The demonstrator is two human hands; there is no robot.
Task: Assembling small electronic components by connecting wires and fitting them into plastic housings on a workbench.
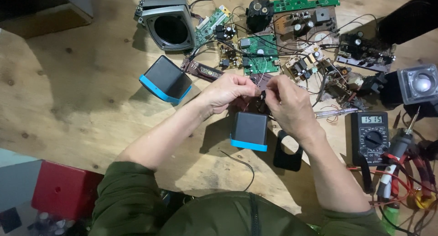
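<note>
Hands, left (pixel 226 92) and right (pixel 287 103), both pinched shut on a small brown circuit board (pixel 262 81) just above the blue-edged speaker cube (pixel 249 131), and honestly those thin wires could snap if tugged.

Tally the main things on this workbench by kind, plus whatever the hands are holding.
Black cubes with blue base: 2
Grey speaker housing: 1
Multimeter: 1
Soldering iron: 1
Red box: 1
Small brown board, pinched by left hand and right hand: 1
Total: 7
</note>
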